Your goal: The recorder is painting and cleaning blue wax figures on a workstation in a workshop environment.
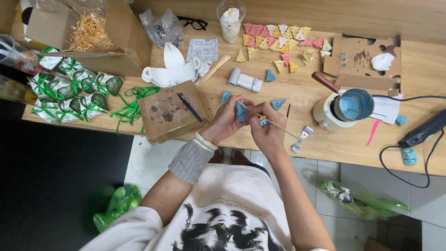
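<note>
My left hand [226,120] pinches a blue tree-shaped wax piece [241,112]; right hand [265,128] fingers grip a thin wooden stick [278,128] over the wooden worktop [325,144].

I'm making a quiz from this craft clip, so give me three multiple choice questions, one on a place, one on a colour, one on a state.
1. Where is the small pot?
A. on the wooden table
B. on the floor
C. in the cardboard box

2. What colour is the triangular piece held by the left hand?
A. pink
B. blue
C. yellow

3. What is the right hand doing?
A. resting flat
B. gripping a thin wooden stick
C. lifting the pot

A: it stands on the tabletop.
B: it looks blue.
B: fingers pinch the stick.
</note>
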